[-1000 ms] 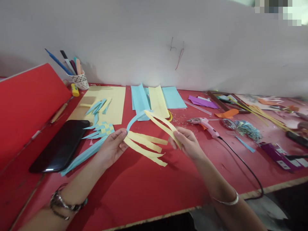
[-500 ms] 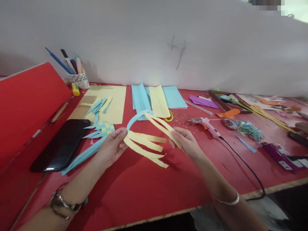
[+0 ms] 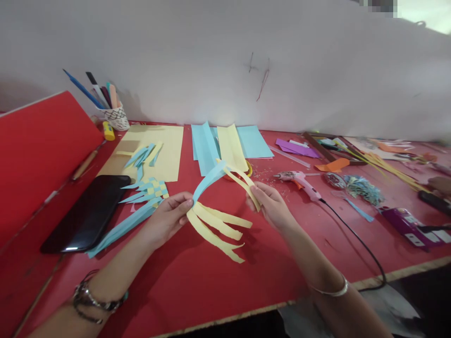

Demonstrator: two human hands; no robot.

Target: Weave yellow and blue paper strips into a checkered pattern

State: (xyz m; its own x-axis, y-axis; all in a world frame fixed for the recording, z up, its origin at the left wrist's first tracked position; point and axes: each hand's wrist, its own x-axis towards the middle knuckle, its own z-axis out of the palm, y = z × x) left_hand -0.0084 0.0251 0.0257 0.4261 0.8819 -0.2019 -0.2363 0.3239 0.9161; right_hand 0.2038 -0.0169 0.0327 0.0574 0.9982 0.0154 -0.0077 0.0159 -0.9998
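Observation:
My left hand point(image 3: 173, 217) pinches a blue paper strip point(image 3: 208, 180) together with the ends of several yellow paper strips point(image 3: 220, 225), which fan out to the right above the red table. In my right hand point(image 3: 269, 202) is a pair of yellow strips point(image 3: 242, 182), gripped between thumb and fingers. Their far ends meet the tip of the blue strip in the middle, forming an arch; how they are joined there I cannot make out. Left of my left hand lies a woven blue and yellow paper piece point(image 3: 153, 188), with long blue strips point(image 3: 123, 230) below it.
A black phone point(image 3: 86, 211) lies at left beside a red board point(image 3: 45, 155). Behind are folded blue sheets point(image 3: 256, 142) and a pen cup point(image 3: 117, 117). At right are a pink glue gun point(image 3: 303, 183) with its cord, a purple device point(image 3: 405, 226) and another person's hand point(image 3: 440, 184).
My left hand has shifted slightly right and down, and the yellow strips hang lower. The blue strip is straighter. My right hand has moved slightly left.

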